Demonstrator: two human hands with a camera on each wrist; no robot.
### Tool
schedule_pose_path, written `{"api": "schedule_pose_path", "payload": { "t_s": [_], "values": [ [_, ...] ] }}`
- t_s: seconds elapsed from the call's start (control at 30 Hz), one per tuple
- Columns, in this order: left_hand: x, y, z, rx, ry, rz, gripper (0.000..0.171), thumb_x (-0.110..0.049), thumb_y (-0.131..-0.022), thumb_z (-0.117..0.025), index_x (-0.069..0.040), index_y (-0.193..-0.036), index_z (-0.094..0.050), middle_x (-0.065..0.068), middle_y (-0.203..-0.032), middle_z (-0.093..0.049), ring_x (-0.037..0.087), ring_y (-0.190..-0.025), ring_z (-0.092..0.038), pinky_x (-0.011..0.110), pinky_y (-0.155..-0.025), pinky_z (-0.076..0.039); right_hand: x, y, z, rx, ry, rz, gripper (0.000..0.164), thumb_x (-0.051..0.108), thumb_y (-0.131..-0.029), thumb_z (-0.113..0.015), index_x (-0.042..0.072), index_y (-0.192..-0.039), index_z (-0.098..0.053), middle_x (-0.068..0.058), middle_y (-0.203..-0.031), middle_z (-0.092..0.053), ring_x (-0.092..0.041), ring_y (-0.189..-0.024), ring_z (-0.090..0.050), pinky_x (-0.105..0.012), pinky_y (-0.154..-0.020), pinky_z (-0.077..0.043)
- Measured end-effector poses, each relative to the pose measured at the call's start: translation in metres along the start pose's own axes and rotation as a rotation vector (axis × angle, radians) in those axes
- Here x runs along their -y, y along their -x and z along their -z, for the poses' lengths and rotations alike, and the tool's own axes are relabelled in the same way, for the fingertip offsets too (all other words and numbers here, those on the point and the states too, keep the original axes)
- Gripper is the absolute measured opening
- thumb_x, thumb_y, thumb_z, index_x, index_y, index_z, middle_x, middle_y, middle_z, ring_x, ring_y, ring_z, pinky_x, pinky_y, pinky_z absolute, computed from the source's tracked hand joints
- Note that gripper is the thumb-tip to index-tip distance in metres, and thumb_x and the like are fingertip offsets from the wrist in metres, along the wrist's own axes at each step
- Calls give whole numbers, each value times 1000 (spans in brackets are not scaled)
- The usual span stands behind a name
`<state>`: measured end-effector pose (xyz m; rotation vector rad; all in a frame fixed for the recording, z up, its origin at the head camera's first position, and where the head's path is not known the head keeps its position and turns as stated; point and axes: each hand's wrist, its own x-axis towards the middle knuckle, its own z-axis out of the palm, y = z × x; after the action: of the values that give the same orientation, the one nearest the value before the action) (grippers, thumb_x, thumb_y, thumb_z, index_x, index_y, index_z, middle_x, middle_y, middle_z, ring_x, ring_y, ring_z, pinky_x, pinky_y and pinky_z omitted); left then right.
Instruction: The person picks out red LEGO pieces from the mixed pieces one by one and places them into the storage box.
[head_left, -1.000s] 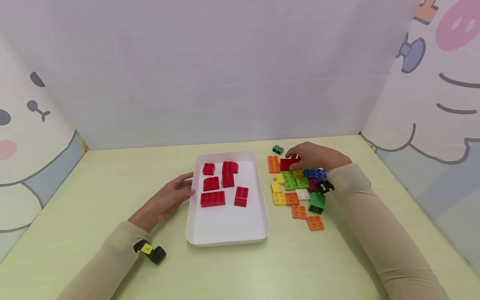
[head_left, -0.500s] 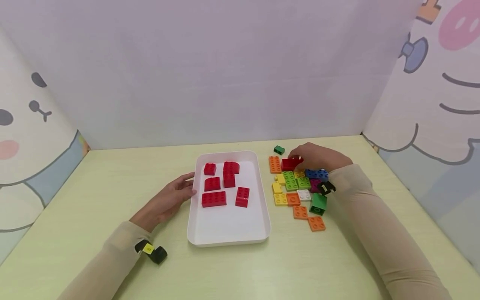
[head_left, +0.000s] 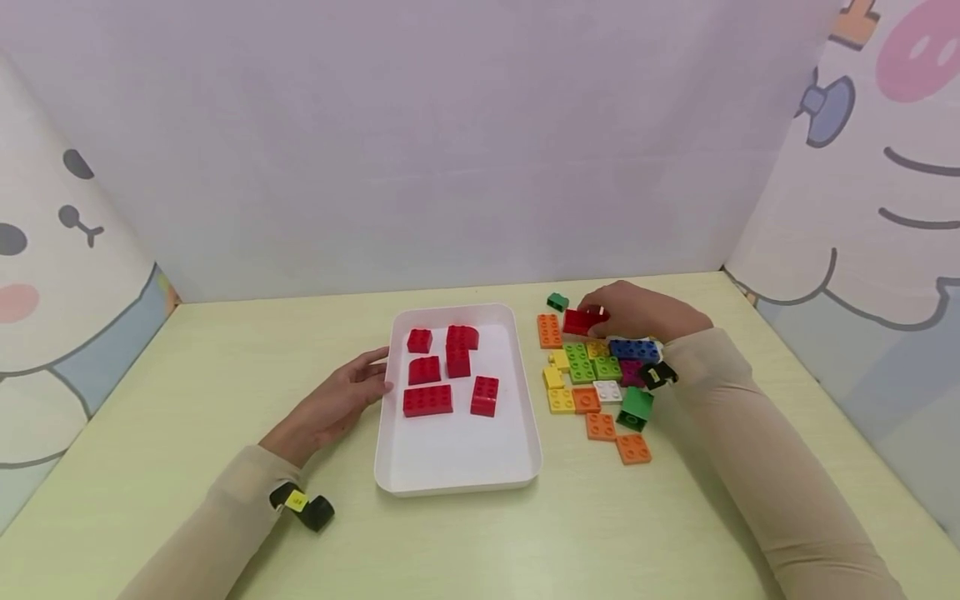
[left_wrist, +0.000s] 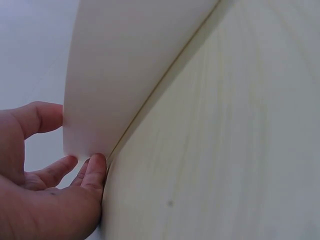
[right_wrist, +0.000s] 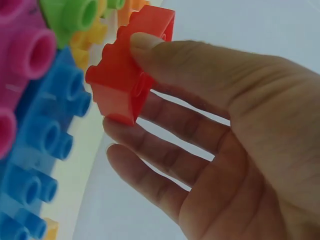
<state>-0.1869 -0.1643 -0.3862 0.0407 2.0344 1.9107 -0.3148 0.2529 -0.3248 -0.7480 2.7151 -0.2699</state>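
A red toy building brick [head_left: 581, 322] is pinched between the thumb and fingers of my right hand [head_left: 641, 310], at the back of a group of coloured bricks. In the right wrist view, the thumb lies across one side of this brick [right_wrist: 119, 70], and its row of studs faces left. My left hand [head_left: 337, 402] rests against the left side of a white tray [head_left: 461, 458]. Seen from the left wrist, fingertips touch the tray's outer wall [left_wrist: 120, 65] at its edge and low near the table. Several red bricks [head_left: 427, 400] lie inside the tray.
Right of the tray are green, yellow, orange and white bricks, with a blue brick [head_left: 632, 350] and a purple brick [head_left: 631, 372] beside the right wrist. A small dark green brick [head_left: 557, 302] sits behind the group. A pale back wall [head_left: 450, 183] rises behind the table.
My right hand has raised the red brick slightly and tipped it, leaving a little gap to the green bricks in front. The left hand and tray have stayed in place.
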Motion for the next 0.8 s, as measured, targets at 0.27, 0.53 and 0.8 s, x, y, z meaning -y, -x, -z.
{"api": "schedule_pose_path", "payload": {
  "t_s": [0.27,0.53,0.8],
  "values": [
    [1,1,0,-12,1,17,63,-11,-91,-56,-18,-145,-25,10,-142,-31,27,-127,-34,32,-100,-36,4,18,20,-179,-13,15,45,28,-84,-67,14,-124,-53,-3,-109,-58,-23,-97,-52,-37,-80,-50],
    [2,-1,2,-16,8,11,62,-10,-91,-56,-18,-145,-26,10,-142,-31,27,-127,-34,31,-99,-37,18,41,41,-302,-75,3,47,24,-82,-67,12,-122,-45,-6,-109,-56,-24,-96,-50,-38,-77,-49],
    [3,-5,3,-17,7,17,63,-11,-91,-57,-18,-145,-26,10,-142,-31,28,-127,-34,32,-99,-37,27,56,44,-346,-53,62,67,19,-77,-72,18,-135,-38,-5,-110,-57,-23,-97,-52,-36,-72,-52]
  ]
}}
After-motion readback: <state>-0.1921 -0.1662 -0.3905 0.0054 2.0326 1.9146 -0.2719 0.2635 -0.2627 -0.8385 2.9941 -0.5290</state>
